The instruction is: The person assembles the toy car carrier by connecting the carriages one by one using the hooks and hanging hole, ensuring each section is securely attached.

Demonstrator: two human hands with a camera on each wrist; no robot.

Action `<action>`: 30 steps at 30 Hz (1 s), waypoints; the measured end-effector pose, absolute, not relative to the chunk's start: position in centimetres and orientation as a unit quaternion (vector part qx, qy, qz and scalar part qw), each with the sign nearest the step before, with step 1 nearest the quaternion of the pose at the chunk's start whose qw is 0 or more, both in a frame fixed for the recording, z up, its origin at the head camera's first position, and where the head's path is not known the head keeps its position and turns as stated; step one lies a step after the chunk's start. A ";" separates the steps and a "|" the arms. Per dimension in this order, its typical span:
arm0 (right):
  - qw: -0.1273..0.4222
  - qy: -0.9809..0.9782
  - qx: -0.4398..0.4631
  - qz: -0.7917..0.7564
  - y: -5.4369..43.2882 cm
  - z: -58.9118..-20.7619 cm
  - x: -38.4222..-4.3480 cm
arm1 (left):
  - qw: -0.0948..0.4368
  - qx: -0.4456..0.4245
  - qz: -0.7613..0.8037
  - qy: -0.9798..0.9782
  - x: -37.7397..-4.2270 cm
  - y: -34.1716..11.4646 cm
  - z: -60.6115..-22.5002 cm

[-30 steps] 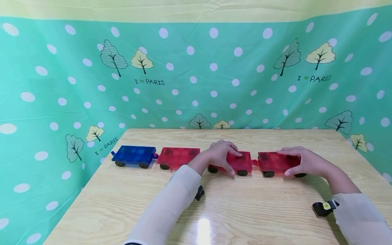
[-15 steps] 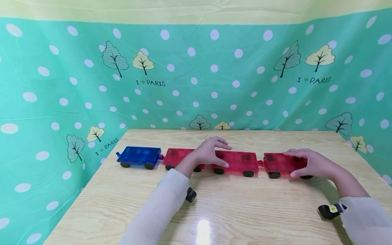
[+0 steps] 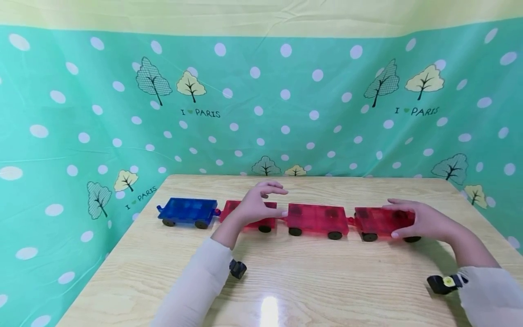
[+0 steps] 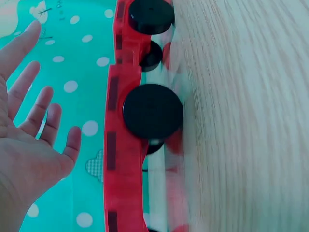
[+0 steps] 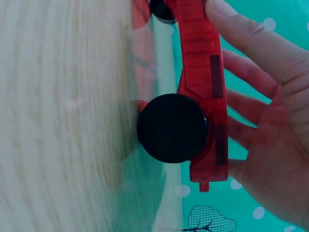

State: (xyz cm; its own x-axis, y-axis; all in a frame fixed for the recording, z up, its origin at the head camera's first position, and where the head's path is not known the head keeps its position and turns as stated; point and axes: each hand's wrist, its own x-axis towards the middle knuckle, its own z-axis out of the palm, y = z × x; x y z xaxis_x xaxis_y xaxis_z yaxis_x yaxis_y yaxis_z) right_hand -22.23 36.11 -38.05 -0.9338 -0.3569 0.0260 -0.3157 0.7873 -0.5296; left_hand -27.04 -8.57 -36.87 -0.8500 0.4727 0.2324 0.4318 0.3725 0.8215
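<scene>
Across the table stands a row of wheeled toy train cars, coupled end to end. A blue car (image 3: 189,210) is at the left end, followed by a red car (image 3: 255,223), a second red car (image 3: 316,219) and a third red car (image 3: 373,221). My left hand (image 3: 254,205) hovers over the first red car, fingers apart; in the left wrist view the palm (image 4: 34,150) is spread beside the red side, touching nothing. My right hand (image 3: 431,220) holds the third red car, thumb on its near side and fingers behind it (image 5: 200,72).
The cars stand on a wood-grain table (image 3: 327,277). Behind it hangs a green dotted curtain (image 3: 286,109) with printed trees. Black wrist cameras (image 3: 441,284) sit on both wrists, low over the tabletop.
My left hand has let go of the middle red car and moved left over the first red one. The whole row has shifted slightly right, with my right hand on the end car.
</scene>
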 end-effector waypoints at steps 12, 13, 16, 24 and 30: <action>-0.070 0.927 -0.174 -0.324 35.2 -37.8 -21.1 | -0.026 0.258 0.525 0.811 -25.9 -11.9 -36.7; -0.075 0.926 -0.171 -0.329 35.0 -37.8 -21.1 | -0.031 0.256 0.524 0.812 -25.8 -12.2 -36.6; -0.090 0.920 -0.170 -0.342 34.7 -37.7 -20.8 | -0.043 0.245 0.518 0.818 -25.5 -13.2 -36.6; -0.121 0.913 -0.167 -0.352 34.4 -37.7 -20.3 | -0.054 0.212 0.513 0.830 -24.9 -16.1 -37.4; -0.138 0.910 -0.161 -0.356 34.6 -37.8 -20.0 | -0.068 0.195 0.526 0.825 -24.3 -18.3 -37.7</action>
State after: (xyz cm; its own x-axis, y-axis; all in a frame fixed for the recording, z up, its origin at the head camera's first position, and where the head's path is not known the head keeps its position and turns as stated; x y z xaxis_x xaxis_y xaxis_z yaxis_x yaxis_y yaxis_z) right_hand -19.95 34.61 -37.76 -0.9104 -0.1946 0.3652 -0.3907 0.6950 -0.6036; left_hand -24.29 -18.29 -37.71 -0.9147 0.2496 0.3179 0.3935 0.3707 0.8412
